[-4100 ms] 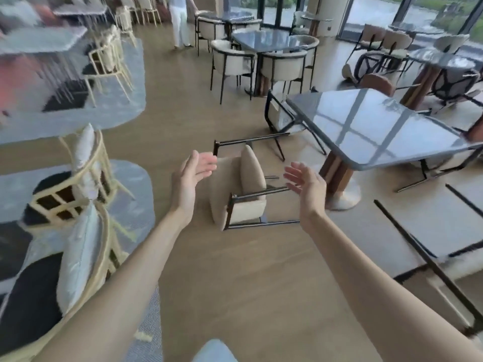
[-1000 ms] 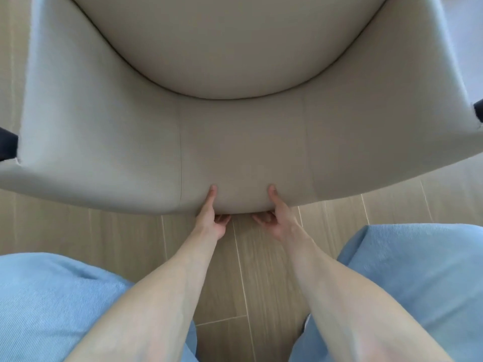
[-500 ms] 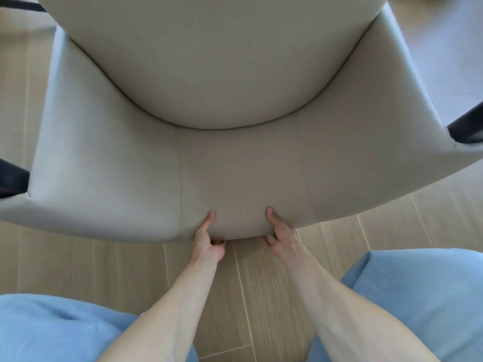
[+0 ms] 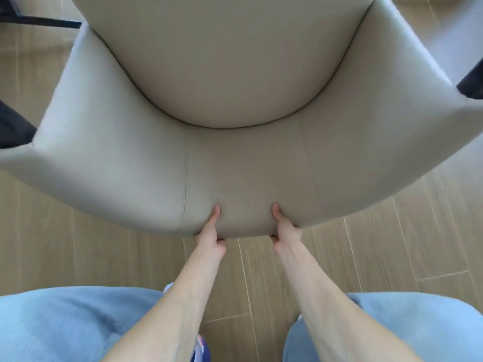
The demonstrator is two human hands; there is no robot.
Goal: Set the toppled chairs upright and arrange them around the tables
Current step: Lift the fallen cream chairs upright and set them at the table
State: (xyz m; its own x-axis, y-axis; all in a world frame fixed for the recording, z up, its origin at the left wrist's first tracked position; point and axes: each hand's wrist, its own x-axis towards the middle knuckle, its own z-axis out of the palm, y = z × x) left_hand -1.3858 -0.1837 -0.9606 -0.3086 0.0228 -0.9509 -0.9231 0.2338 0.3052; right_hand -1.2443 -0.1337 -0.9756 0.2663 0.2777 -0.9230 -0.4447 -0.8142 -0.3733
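Compared with the view 0.5 s ago, the beige chair sits a little farther forward in the picture: more of its round seat cushion shows, and the curved top edge of the backrest lies slightly higher above the person's legs, while the grip on it has not changed. The left hand holds the middle of the backrest's top edge, its thumb laid on the inner face of the upholstery and its fingers curled under the rim. The right hand holds the same edge just beside it in the same way, thumb on top, fingers wrapped beneath. The 2 hands are near each other, with a bare strip of backrest between the thumbs. The chair stands directly in front of the person, above the wooden plank floor, seat facing up and away from the camera. The fingers of both hands are hidden behind the backrest, so only a few knuckles show. The chair's legs and feet are out of sight under the seat, so whether they touch the floor cannot be told. The dark frame appears only as short cut-off pieces at the left and right edges. The front of the seat is cut off at the top. Light blue trousers fill both lower corners.
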